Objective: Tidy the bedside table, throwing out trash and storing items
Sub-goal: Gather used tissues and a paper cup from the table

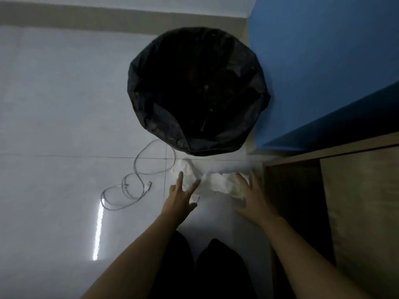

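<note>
A round bin lined with a black bag [197, 89] stands on the pale tiled floor against a blue wall. Just in front of it lies a heap of crumpled white tissue [213, 181]. My left hand [181, 196] hovers over the tissue's left side with fingers spread. My right hand [251, 196] is spread over its right side, by the wooden bedside table. Neither hand grips anything. A white charging cable [133, 182] lies looped on the floor to the left.
The wooden bedside table [358, 203] rises at the right, with a dark recess beside my right hand. The blue wall [323, 61] stands behind it. My dark-clothed legs [203, 266] are at the bottom centre. Open floor stretches to the left.
</note>
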